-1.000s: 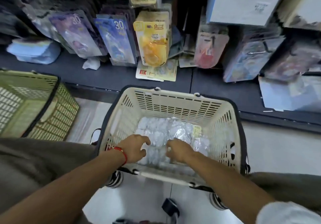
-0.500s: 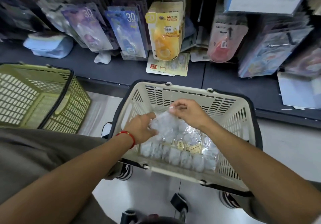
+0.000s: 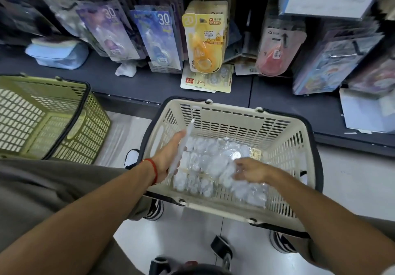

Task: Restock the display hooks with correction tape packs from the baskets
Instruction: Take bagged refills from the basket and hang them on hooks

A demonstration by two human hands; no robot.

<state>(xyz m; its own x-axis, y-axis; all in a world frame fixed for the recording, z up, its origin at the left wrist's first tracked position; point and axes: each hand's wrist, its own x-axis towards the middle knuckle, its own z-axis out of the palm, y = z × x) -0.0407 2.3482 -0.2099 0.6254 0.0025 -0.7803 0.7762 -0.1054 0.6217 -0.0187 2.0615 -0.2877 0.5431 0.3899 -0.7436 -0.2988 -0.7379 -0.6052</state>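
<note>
Left grip (image 3: 168,157): we pinch one clear pack (image 3: 181,146) edge-up, freed for hanging.
Right grip (image 3: 249,169): fingers spread, sorting packs in the cream basket's (image 3: 235,112) near right corner.

There's a big "30" on the purple hanging pack (image 3: 111,31), another "30" on the blue pack (image 3: 159,37) just right of it, "20" circled on the yellow pack (image 3: 204,39) next along, and a "3" on the card (image 3: 206,81) lying below that yellow pack.
</note>
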